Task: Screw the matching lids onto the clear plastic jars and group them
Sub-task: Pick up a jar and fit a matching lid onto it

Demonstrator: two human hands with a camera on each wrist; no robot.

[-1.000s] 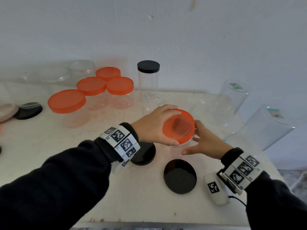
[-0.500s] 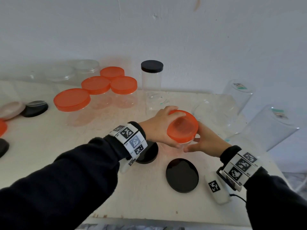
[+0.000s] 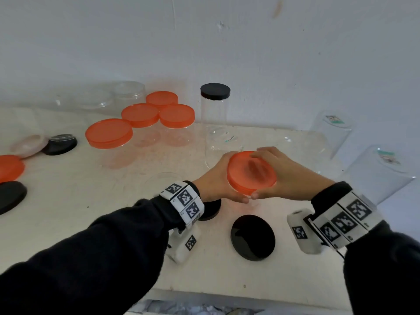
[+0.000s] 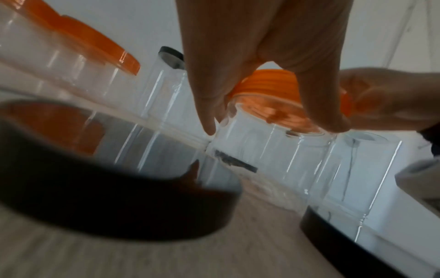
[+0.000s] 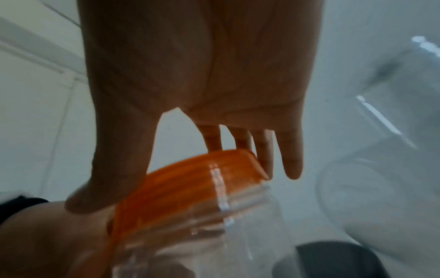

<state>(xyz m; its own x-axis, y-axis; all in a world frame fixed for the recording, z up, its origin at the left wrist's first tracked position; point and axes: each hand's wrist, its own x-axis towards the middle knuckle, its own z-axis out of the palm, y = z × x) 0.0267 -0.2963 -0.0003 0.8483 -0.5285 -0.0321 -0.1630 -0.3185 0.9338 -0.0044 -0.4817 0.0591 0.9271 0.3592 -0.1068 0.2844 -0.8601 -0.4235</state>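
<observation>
A clear plastic jar (image 4: 273, 156) with an orange lid (image 3: 250, 173) on its mouth is held over the middle of the white table (image 3: 113, 223). My left hand (image 3: 223, 178) grips it from the left, thumb and fingers curled round the neck just under the lid. My right hand (image 3: 270, 176) grips the lid from the right, thumb at the near edge and fingers over the far edge. In the right wrist view, my fingers (image 5: 264, 150) and thumb span the orange lid (image 5: 190, 184), which sits tilted on the jar (image 5: 214, 235). The jar's body is mostly hidden in the head view.
Several orange-lidded jars (image 3: 141, 114) stand at the back left beside a tall black-lidded jar (image 3: 214, 103). Two loose black lids (image 3: 252, 237) (image 3: 211, 211) lie near my wrists. Open clear jars (image 3: 377, 176) (image 3: 329, 130) stand at the right. More lids (image 3: 9, 168) (image 3: 60, 144) lie far left.
My right hand has come up from the jar's side onto the orange lid. My left hand has slid off the lid's top down to the jar's neck.
</observation>
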